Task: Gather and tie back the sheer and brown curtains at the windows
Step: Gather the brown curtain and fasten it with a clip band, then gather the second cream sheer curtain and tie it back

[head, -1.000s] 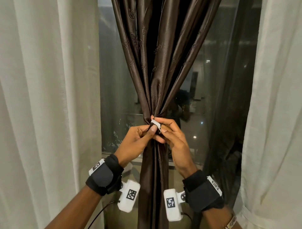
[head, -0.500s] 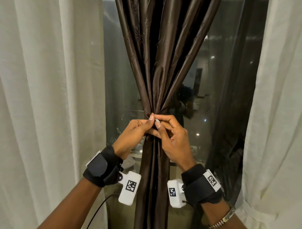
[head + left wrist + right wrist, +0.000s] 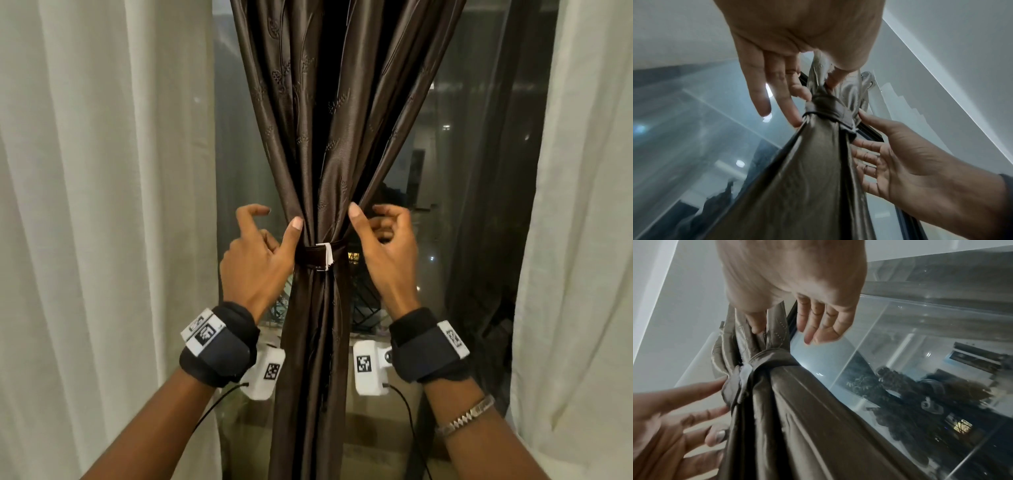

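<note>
Brown satin curtain is bunched into one tight column right in the middle of the window glass, cinched at the waist by a matching brown tie-back band with a little white tab showing on its front. Above the band the folds fan out wide, below it they hang straight down in a narrow bundle.

Left hand sits just to the left of the band, thumb tip resting against the fabric right above it, fingers loosely spread and curled a bit, not gripping anything. From the left wrist view the fingertips look like they're touching the band's edge, but it's blurry.

Right hand mirrors it on the other side, thumb touching the folds just above the band, other fingers relaxed and apart from the cloth, so nothing pinched there either. Right wrist cam shows its fingers spread open over the glass.

Sheer white curtain hangs loose along the left edge of the window, and another sheer panel along the right edge, both well apart from the brown bundle. Silver bracelet on the right forearm.
</note>
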Demonstrator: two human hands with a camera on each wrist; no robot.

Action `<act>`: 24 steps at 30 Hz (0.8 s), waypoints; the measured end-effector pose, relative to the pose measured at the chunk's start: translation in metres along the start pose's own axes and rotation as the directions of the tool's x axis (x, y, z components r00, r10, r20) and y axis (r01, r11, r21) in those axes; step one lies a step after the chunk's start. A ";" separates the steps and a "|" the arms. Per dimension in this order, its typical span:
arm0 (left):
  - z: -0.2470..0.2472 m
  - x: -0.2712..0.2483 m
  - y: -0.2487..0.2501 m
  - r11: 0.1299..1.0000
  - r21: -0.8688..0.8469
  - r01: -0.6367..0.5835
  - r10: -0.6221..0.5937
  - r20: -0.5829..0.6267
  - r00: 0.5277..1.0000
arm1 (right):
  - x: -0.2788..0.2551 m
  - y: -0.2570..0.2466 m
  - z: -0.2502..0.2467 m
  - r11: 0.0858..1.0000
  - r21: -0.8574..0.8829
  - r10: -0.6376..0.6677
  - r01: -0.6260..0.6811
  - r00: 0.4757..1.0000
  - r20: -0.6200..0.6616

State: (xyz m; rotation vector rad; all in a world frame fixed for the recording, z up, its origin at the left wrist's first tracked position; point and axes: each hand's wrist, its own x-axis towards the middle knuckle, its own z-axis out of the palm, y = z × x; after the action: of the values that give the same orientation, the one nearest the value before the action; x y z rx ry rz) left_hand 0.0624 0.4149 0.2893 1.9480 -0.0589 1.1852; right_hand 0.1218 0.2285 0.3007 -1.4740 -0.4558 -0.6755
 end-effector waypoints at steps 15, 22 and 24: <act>-0.002 0.016 0.007 0.859 -0.491 0.143 -0.079 0.150 0.986 | 0.018 -0.001 0.007 0.996 0.015 -0.086 0.089 0.987 -0.138; -0.021 -0.021 -0.028 0.906 -0.410 0.110 -0.090 0.068 0.994 | -0.028 0.005 0.016 0.963 0.061 -0.233 0.262 0.927 -0.295; -0.034 -0.034 -0.041 0.925 -0.368 0.093 -0.090 0.027 0.996 | -0.045 0.001 0.019 0.939 0.038 -0.303 0.342 0.874 -0.379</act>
State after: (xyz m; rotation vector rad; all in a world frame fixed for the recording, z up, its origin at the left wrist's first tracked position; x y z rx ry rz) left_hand 0.0367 0.4526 0.2449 1.6068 -0.1809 1.0201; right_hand 0.0916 0.2531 0.2718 -1.1448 -0.4397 -1.1562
